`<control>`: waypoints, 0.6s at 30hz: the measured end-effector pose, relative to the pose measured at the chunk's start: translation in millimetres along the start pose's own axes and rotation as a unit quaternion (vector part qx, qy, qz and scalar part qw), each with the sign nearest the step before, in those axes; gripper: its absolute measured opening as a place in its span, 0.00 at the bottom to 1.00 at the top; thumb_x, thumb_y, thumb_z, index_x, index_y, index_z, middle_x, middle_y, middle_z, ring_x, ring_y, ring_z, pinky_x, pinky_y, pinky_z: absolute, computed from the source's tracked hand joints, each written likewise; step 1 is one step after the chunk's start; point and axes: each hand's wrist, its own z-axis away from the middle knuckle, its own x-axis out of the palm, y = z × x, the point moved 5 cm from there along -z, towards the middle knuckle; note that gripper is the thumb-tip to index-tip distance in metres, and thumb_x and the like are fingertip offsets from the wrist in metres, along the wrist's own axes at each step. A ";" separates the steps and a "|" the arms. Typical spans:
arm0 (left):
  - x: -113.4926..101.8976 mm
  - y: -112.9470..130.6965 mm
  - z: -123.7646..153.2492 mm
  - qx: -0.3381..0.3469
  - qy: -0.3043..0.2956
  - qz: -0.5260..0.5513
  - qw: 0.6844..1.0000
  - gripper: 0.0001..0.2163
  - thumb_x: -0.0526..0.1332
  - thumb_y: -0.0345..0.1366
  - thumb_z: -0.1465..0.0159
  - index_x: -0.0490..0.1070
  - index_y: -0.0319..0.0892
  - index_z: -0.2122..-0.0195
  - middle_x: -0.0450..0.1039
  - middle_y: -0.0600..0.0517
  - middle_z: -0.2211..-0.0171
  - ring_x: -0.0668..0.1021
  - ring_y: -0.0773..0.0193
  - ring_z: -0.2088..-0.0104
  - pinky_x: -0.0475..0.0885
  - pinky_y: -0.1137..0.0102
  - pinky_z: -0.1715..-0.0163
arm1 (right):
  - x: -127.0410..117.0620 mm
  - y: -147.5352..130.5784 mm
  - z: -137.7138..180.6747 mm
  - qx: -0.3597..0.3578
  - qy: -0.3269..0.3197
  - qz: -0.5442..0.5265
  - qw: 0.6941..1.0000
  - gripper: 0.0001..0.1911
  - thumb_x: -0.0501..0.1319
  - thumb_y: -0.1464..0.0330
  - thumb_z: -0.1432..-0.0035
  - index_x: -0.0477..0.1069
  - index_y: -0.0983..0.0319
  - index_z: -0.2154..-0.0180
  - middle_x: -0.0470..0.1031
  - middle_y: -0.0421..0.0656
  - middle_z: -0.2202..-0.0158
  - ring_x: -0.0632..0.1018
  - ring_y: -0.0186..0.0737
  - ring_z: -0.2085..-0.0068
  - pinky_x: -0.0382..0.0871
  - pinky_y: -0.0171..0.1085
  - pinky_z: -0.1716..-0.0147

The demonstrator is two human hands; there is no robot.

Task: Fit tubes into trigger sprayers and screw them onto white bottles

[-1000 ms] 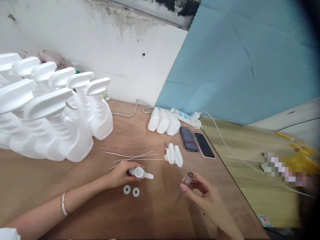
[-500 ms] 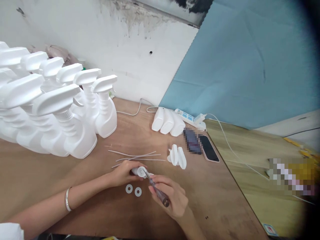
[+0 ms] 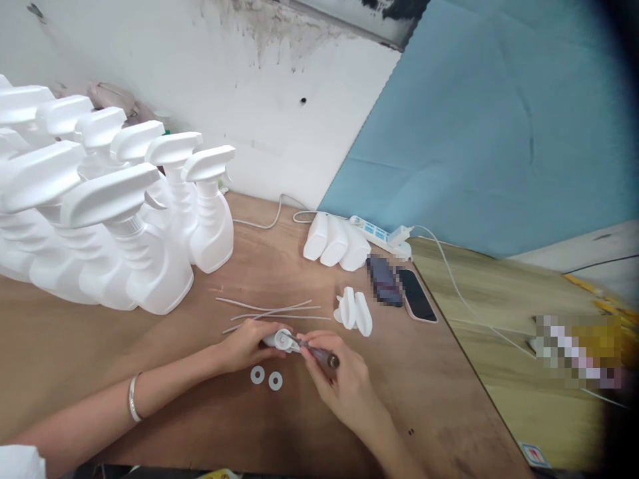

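Note:
My left hand (image 3: pixel 252 346) is closed around a white spray trigger head (image 3: pixel 282 340), its round open collar turned up toward me. Between the fingers of my right hand (image 3: pixel 344 372) is a screwdriver (image 3: pixel 319 352) with a dark translucent handle; its shaft reaches to the collar of the spray head. Whether the tip touches the inside cannot be made out. Two white ring washers, one of them a washer (image 3: pixel 275 380), lie just below my left hand. Several thin dip tubes (image 3: pixel 269 311) lie crossed beyond it. Two more spray heads (image 3: pixel 354 311) rest to the right of the tubes.
Many assembled white spray bottles (image 3: pixel 160 273) crowd the left of the wooden table (image 3: pixel 200 419). Several white bottles (image 3: pixel 334 243) lie at the back near a power strip (image 3: pixel 379 236). A phone (image 3: pixel 419 296) and a blurred dark object (image 3: pixel 384 281) lie by the right edge.
My right hand has swung the screwdriver's handle upward and away from me, so the tool now lies flatter across the collar. My left hand keeps its hold on the spray head.

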 end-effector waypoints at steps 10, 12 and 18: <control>1.3 3.9 2.2 0.031 -0.027 -0.023 0.999 0.12 0.56 0.39 0.40 0.67 0.40 0.57 0.74 0.51 0.66 0.74 0.66 0.66 0.65 0.76 0.65 | -5.6 20.7 -20.2 0.170 0.011 -0.069 0.983 0.03 0.54 0.68 0.44 0.59 0.59 0.67 0.72 0.41 0.70 0.76 0.34 0.69 0.72 0.32 0.70; 2.3 3.9 2.6 0.055 -0.032 -0.041 0.997 0.13 0.54 0.37 0.38 0.65 0.40 0.53 0.73 0.49 0.62 0.74 0.65 0.62 0.66 0.74 0.61 | -7.7 21.0 -18.2 0.178 0.017 -0.079 0.981 0.03 0.54 0.68 0.43 0.59 0.59 0.66 0.71 0.40 0.71 0.76 0.34 0.69 0.72 0.33 0.69; 1.3 3.7 4.6 0.100 -0.003 -0.100 0.990 0.14 0.51 0.35 0.36 0.62 0.41 0.50 0.72 0.47 0.57 0.74 0.64 0.58 0.67 0.72 0.58 | -7.6 3.7 -10.2 0.056 0.007 -0.046 0.997 0.04 0.55 0.71 0.44 0.60 0.59 0.65 0.72 0.43 0.67 0.75 0.35 0.67 0.71 0.34 0.68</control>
